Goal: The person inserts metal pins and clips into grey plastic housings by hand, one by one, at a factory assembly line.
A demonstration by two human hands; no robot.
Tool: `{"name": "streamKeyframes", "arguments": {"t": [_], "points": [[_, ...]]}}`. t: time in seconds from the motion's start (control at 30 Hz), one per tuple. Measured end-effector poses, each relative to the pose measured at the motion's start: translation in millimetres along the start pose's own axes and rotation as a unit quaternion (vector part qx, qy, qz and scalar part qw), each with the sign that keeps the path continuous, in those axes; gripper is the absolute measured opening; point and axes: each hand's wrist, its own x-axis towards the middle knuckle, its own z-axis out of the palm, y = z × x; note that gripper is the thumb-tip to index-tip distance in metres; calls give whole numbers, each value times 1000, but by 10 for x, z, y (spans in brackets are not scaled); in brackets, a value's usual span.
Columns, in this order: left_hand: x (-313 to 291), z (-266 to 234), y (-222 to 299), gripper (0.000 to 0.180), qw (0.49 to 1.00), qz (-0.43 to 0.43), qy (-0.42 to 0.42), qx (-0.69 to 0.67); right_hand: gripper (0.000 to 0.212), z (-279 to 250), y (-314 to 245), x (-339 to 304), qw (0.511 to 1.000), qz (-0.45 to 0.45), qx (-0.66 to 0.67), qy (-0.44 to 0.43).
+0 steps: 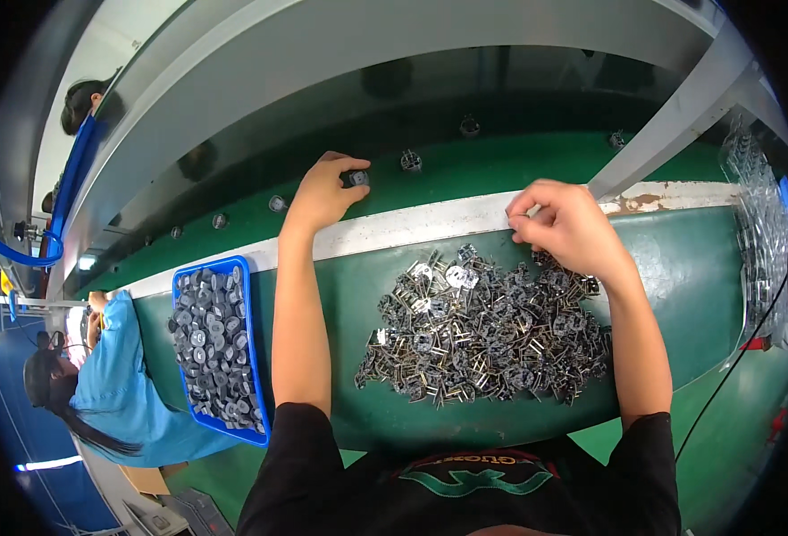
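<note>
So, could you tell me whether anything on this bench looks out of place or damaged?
Mostly no. The metal parts lie in a loose heap on the green mat rather than in a bin, unlike the dark parts in the blue tray. The white strip along the belt looks chipped and rusty near the right hand.

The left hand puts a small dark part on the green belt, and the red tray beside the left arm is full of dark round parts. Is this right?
Not quite: the tray is blue, not red, as the head view shows. The rest holds: the left hand holds a small dark part at the green belt, and the tray beside the left arm is full of dark round parts.
</note>
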Motion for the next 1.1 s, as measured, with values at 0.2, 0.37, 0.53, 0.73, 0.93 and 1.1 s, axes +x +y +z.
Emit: {"name": "streamKeyframes", "arguments": {"t": [0.2, 0.37, 0.53, 0.73, 0.93, 1.1], "points": [[-28, 39, 351, 39, 992, -26, 40, -116, 8, -44, -88, 8, 947, -23, 320, 25], [-159, 55, 1009, 33, 940, 1, 52, -336, 10, 3, -106, 0, 922, 32, 384, 42], [-163, 77, 1089, 37, 891, -16, -26, -453, 12, 72, 22, 46, 992, -44, -64, 99], [-122, 143, 1020, 41, 853, -71, -37, -515, 18, 54, 133, 97, 961, -67, -239, 121], [-159, 256, 1091, 33, 775, -99, -61, -621, 23, 10, 260, 103, 973, -52, -225, 12], [-144, 271, 1044, 24, 651, -115, -79, -746, 24, -19, 244, 112, 978, -33, -204, -18]]}}
